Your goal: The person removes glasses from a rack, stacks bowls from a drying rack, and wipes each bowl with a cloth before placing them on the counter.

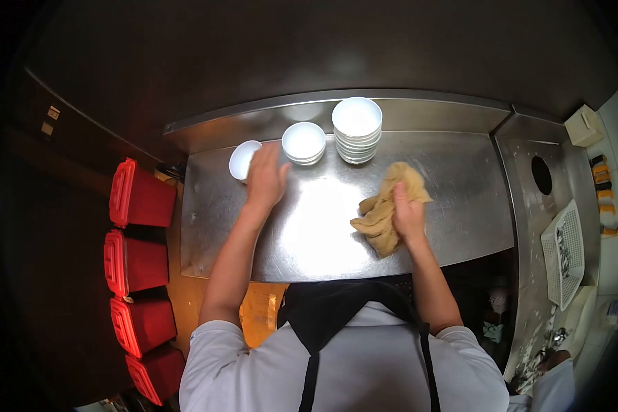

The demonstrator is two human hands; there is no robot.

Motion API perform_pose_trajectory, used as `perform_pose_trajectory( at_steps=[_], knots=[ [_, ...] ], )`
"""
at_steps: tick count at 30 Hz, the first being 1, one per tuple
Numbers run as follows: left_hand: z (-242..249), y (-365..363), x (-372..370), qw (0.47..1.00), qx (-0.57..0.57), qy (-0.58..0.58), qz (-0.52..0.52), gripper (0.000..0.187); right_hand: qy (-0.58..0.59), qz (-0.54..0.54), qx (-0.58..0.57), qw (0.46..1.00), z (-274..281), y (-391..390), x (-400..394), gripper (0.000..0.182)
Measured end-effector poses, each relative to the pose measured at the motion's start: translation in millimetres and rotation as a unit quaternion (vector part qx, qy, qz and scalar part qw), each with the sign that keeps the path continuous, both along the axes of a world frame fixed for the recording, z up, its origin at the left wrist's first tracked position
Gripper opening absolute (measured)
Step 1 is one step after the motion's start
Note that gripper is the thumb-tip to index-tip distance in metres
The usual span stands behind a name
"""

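My left hand (266, 176) is at the right side of a white bowl (243, 161) at the left of the steel counter (453, 161). Its fingers are stretched out and cover part of that bowl; whether they touch it I cannot tell. In my right hand (409, 211) is a crumpled tan cloth (391, 199), held above the counter's right half. A short stack of white bowls (303, 142) stands near the back edge, right of my left hand. Beside it rises a taller stack of white bowls (357, 118).
Several red lidded bins (144, 196) line the left side. At the right are a round hole (541, 175) in the side counter, a white basket (563, 254) with metal utensils, and a white box (584, 126). Another person's sleeve (555, 388) shows at lower right.
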State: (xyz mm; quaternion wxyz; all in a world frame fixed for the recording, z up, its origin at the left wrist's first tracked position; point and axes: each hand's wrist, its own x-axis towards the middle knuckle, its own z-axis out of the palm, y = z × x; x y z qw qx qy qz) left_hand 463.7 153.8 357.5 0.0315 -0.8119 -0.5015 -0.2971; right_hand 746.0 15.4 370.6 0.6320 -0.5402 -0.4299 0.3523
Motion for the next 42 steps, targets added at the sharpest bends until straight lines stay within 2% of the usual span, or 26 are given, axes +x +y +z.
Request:
perform_pose_trajectory(
  at_steps=[2,5,8,12,15,21,24,27,30,32,33,35,36,37,38,39,40,42],
  knots=[
    [-5.8,8.0,21.3,0.996,0.007,0.046,-0.081,0.037,-0.046,0.061,-0.009,0.997,-12.3,0.5,-9.3,0.032],
    [-12.5,21.1,41.1,0.990,-0.040,0.107,-0.088,0.028,-0.116,0.152,-0.034,0.981,0.4,-7.4,-22.2,0.035],
    [11.1,30.0,48.4,0.949,-0.238,0.193,-0.075,0.018,-0.156,0.177,-0.025,0.971,-1.2,-11.3,-19.8,0.037],
    [4.1,30.4,47.8,0.963,-0.212,0.140,-0.087,0.017,-0.133,0.169,-0.046,0.975,-4.3,-17.5,-11.4,0.039],
    [14.2,27.9,51.2,0.948,-0.186,0.231,-0.113,0.018,-0.137,0.156,-0.053,0.977,-1.1,-21.2,-10.0,0.040],
    [11.1,45.0,45.3,0.934,-0.168,0.265,-0.173,0.019,-0.150,0.173,-0.047,0.972,-6.6,-18.0,-12.3,0.041],
    [14.9,49.4,45.7,0.936,-0.172,0.264,-0.157,0.017,-0.135,0.171,-0.037,0.975,-3.8,-20.7,-15.1,0.042],
    [21.5,53.2,39.1,0.945,-0.199,0.211,-0.152,0.014,-0.102,0.124,-0.038,0.986,-11.0,-23.2,-16.8,0.039],
    [22.3,45.7,34.5,0.976,-0.171,0.069,-0.115,0.015,-0.097,0.098,-0.022,0.990,-9.5,-22.9,-12.1,0.036],
    [41.6,19.1,36.1,0.973,-0.202,-0.096,-0.060,0.017,-0.079,0.083,-0.021,0.993,-8.7,-20.7,-11.3,0.036],
    [49.2,2.0,39.2,0.960,-0.217,-0.176,-0.034,0.018,-0.069,0.072,-0.021,0.995,-9.7,-20.8,-11.8,0.036],
    [28.1,-22.0,42.7,0.882,-0.261,-0.371,-0.127,0.019,-0.047,0.033,-0.004,0.998,-14.9,-19.8,-27.2,0.039],
    [29.9,-45.4,48.6,0.850,-0.326,-0.396,-0.121,0.018,-0.039,0.016,0.004,0.999,-17.3,-17.8,-38.2,0.040],
    [29.1,-70.3,69.3,0.810,-0.313,-0.470,-0.157,0.019,-0.123,0.044,0.056,0.990,-19.1,-14.9,-47.9,0.043],
    [21.7,-90.8,73.0,0.849,-0.373,-0.351,-0.130,0.019,-0.206,0.073,0.108,0.970,-19.6,-11.2,-57.9,0.046],
    [7.9,-113.4,95.3,0.836,-0.275,-0.438,-0.185,0.019,-0.205,0.049,0.120,0.970,-8.7,-6.8,-60.2,0.046],
    [7.2,-118.8,92.6,0.840,-0.289,-0.416,-0.195,0.019,-0.205,0.026,0.131,0.970,2.2,-2.5,-62.5,0.047],
    [16.7,-122.5,80.7,0.843,-0.384,-0.326,-0.186,0.017,-0.050,0.128,0.059,0.989,4.7,8.5,-50.3,0.045]
  ],
)
